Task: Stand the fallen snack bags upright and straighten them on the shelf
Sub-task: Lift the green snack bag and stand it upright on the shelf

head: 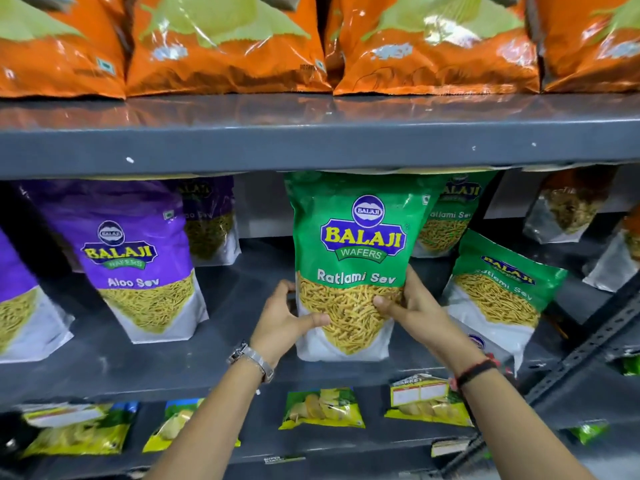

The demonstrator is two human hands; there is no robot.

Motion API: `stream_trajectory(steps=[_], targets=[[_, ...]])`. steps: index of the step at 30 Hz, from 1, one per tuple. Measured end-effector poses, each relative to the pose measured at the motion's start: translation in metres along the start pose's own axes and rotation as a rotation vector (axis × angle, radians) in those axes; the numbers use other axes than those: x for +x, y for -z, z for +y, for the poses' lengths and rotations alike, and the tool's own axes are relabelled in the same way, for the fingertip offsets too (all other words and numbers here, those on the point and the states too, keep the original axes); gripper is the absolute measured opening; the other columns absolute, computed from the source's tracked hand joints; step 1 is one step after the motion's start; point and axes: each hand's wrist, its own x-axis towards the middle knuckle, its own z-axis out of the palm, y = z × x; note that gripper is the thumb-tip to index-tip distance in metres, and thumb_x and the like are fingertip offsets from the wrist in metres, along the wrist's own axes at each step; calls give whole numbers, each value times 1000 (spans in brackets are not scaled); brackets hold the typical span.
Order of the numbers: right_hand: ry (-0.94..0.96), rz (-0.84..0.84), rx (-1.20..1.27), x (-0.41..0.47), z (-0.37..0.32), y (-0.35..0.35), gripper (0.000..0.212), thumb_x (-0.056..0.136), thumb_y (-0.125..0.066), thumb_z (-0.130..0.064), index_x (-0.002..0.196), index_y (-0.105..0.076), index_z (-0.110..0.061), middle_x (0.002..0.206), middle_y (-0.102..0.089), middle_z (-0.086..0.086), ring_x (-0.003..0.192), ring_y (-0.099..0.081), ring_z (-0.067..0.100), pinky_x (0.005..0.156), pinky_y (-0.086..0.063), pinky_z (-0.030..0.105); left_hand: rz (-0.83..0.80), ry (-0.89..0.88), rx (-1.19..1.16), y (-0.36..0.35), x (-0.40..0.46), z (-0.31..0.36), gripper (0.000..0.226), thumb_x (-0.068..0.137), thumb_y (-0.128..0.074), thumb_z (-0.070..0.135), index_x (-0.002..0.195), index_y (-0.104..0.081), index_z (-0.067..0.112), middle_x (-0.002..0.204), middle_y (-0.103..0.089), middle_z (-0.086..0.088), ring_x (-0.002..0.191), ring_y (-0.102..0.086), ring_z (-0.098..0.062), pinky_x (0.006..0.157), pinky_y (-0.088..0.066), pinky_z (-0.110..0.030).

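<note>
A green Ratlami Sev bag stands upright at the middle of the grey shelf. My left hand grips its lower left side and my right hand grips its lower right side. Just right of it, a second green Ratlami Sev bag leans tilted to the right. A third green bag stands behind, deeper on the shelf. On the left, a purple Aloo Sev bag stands slightly tilted, with another purple bag behind it.
Orange bags fill the shelf above. Yellow-green packets lie on the shelf below. Another purple bag is at the far left edge. Clear-bottomed orange bags stand at the far right, near a perforated metal upright.
</note>
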Motion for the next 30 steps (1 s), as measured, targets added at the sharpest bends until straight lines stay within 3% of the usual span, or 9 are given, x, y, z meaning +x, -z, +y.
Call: stream_trajectory(steps=[4, 8, 14, 18, 20, 22, 24, 27, 30], targets=[[22, 56, -153, 40, 11, -9, 57, 79, -61, -13, 112, -36, -52, 127, -51, 12, 119, -48, 23, 102, -43, 44, 149, -44, 64, -3, 33, -6, 51, 49, -84, 10, 81, -45, 20, 100, -60, -9, 94, -56, -26, 81, -47, -36], [-19, 91, -110, 62, 31, -18, 58, 78, -58, 1, 122, -38, -30, 124, -55, 10, 116, -53, 27, 103, -40, 56, 200, -52, 236, -6, 57, -23, 50, 56, -81, 5, 88, -44, 12, 96, -58, -10, 91, -55, -25, 71, -37, -28], [-57, 92, -65, 72, 41, -15, 63, 78, -61, 3, 131, -31, -12, 134, -50, 14, 124, -48, 24, 107, -39, 47, 79, 52, 453, 1, 70, -30, 56, 64, -76, 32, 103, -48, 4, 106, -60, -12, 96, -56, -25, 69, -36, -26], [-36, 185, -128, 56, 37, 19, 62, 79, -60, 4, 132, -33, -12, 133, -44, 1, 127, -39, 15, 88, -34, -3, -347, 240, 939, -7, 52, -11, 48, 72, -58, 53, 92, -62, 10, 99, -69, -17, 93, -65, -31, 70, -50, -30], [-10, 393, -203, 40, 29, 49, 47, 79, -62, 1, 122, -46, -7, 116, -54, 5, 113, -52, 22, 76, -40, 2, -511, 261, 959, -33, 44, 7, 38, 80, -55, 48, 72, -58, 12, 75, -65, -13, 69, -64, -23, 57, -47, -25], [-25, 636, -310, 19, 28, 88, 37, 79, -62, -1, 114, -51, 0, 101, -60, 16, 89, -60, 31, 70, -42, 13, -549, 81, 838, -79, 44, 23, 31, 82, -55, 44, 70, -51, 15, 71, -60, -9, 60, -57, -11, 56, -41, -24], [-117, 820, -427, 0, 42, 126, 39, 80, -64, -9, 114, -50, 5, 105, -60, 26, 92, -58, 39, 86, -42, 25, -446, -65, 696, -128, 55, 31, 29, 82, -57, 40, 94, -55, 13, 97, -64, -10, 89, -62, -18, 76, -43, -29], [-427, 862, -456, -21, 76, 166, 61, 71, -63, -37, 116, -49, 2, 118, -54, 34, 111, -48, 47, 97, -39, 50, -397, 16, 543, -190, 73, 35, 63, 84, -51, 45, 130, -36, 5, 142, -43, -12, 129, -42, -24, 101, -35, -31], [-525, 713, 111, -33, 95, 173, 45, 74, -68, -23, 114, -54, -9, 112, -63, 20, 100, -60, 34, 84, -53, 43, -501, 259, 450, -227, 87, 26, 79, 82, -51, 49, 136, -24, -1, 149, -28, -16, 137, -29, -28, 108, -29, -34]])
